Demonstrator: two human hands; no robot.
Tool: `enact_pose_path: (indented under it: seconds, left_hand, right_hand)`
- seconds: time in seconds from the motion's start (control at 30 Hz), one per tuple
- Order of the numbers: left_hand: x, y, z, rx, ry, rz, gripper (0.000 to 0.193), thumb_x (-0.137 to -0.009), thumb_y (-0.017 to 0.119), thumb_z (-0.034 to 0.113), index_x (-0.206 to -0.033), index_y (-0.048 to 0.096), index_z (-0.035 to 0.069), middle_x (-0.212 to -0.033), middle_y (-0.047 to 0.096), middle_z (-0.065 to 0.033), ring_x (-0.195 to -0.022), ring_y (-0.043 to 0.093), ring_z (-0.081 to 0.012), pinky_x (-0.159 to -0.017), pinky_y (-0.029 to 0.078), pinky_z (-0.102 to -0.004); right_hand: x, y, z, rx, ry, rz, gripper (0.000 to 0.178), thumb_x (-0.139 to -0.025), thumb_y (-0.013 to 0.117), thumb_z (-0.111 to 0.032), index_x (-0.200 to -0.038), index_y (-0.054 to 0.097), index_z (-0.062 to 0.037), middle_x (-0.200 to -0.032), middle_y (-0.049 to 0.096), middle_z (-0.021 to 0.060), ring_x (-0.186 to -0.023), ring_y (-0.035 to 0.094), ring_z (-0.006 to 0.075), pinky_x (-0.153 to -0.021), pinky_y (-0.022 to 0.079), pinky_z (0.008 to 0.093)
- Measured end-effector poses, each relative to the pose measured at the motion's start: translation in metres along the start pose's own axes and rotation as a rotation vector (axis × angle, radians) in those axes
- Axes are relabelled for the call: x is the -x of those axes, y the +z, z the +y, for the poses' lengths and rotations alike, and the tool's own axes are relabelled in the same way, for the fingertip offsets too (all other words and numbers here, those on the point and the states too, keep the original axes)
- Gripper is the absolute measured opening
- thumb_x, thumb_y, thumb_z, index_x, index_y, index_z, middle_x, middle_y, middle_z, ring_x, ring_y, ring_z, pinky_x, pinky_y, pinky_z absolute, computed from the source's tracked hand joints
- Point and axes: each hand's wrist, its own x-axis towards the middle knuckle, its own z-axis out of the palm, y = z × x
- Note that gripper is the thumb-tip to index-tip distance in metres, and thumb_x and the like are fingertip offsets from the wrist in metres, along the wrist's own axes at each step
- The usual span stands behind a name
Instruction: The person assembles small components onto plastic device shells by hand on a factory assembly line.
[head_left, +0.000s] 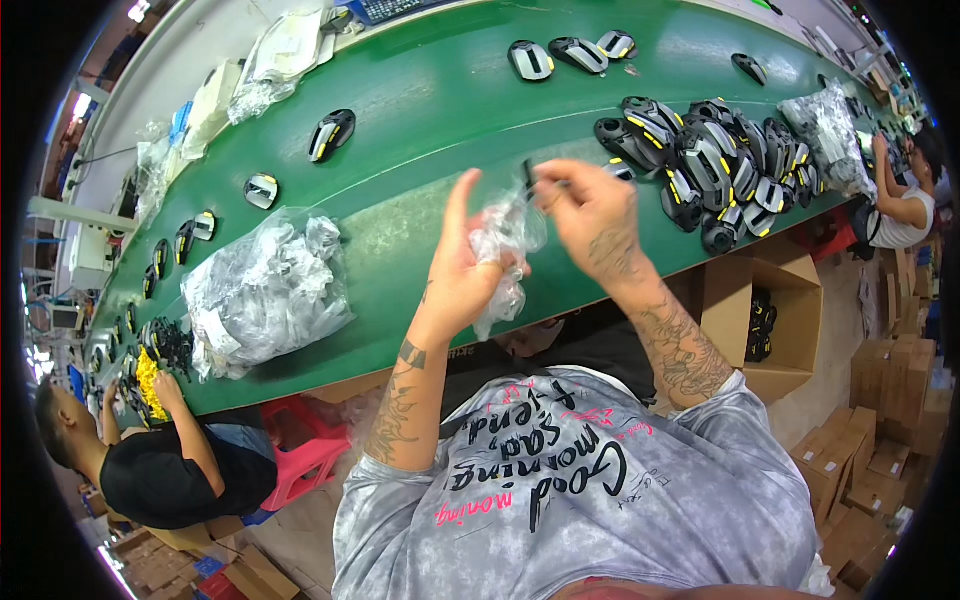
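Note:
Over the green work surface, my left hand (462, 270) holds a crumpled bunch of clear plastic bags (508, 235) against its palm, thumb pointing up. The bunch hangs down past the fingers, which it partly hides. Just to the right, the fingers of my right hand (598, 215) pinch a small black piece (531, 178) at the upper edge of the plastic; its exact kind is too blurred to tell. To the right of that hand lies a heap of black and grey mouse-shaped devices (710, 165) with yellow accents.
A large clear bag stuffed with crumpled plastic (265, 295) lies left on the green belt (420, 120). More mouse-shaped devices (578, 55) are scattered along it. An open cardboard box (770, 310) stands below the right edge. Co-workers sit at far left (180, 460) and far right (905, 215).

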Motion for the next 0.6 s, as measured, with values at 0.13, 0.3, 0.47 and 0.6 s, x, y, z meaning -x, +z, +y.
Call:
enact_pose_path:
  seconds: [0.13,0.3,0.47,0.6]
  left_hand:
    - [-0.006,-0.027,-0.015,-0.127,-0.076,-0.052,0.079,-0.085,0.047,-0.019,-0.158,0.039,0.011,-0.129,0.066,-0.0168,-0.085,0.07,-0.0165,-0.072,0.058,-0.0306]
    - [-0.079,-0.127,-0.021,-0.337,0.135,0.304,0.018,-0.087,0.053,0.007,-0.078,0.066,-0.001,-0.071,0.061,-0.0039,-0.067,0.054,-0.0114,-0.063,0.044,-0.027]
    - [-0.166,-0.201,0.015,-1.035,0.054,0.668,0.056,-0.083,0.074,0.052,-0.099,0.07,-0.001,-0.095,0.073,-0.0177,-0.09,0.071,-0.028,-0.082,0.054,-0.0381]
    - [-0.195,-0.259,0.022,-1.352,-0.411,0.787,0.097,-0.079,0.076,0.065,-0.149,0.048,0.004,-0.129,0.067,-0.0262,-0.124,0.064,-0.037,-0.104,0.051,-0.043]
  right_hand:
    - [-0.02,-0.012,0.032,-0.238,0.277,0.129,0.027,-0.094,0.069,-0.002,-0.12,0.069,0.0035,-0.101,0.074,0.0103,-0.087,0.075,0.0169,-0.074,0.058,0.0277]
    - [0.009,-0.004,0.06,-0.524,0.637,-0.407,0.022,-0.099,0.06,-0.001,-0.12,0.066,0.0036,-0.103,0.067,0.004,-0.096,0.071,0.0146,-0.085,0.062,0.0309]
    - [0.03,0.01,0.054,-0.509,0.643,-0.446,0.008,-0.103,0.059,-0.005,-0.106,0.066,-0.0027,-0.104,0.064,0.0041,-0.096,0.067,0.012,-0.075,0.062,0.0291]
    - [0.034,-0.002,0.064,0.04,0.247,-0.462,0.008,-0.103,0.059,-0.006,-0.108,0.066,-0.0041,-0.093,0.064,0.0031,-0.076,0.064,0.0088,-0.055,0.051,0.023]
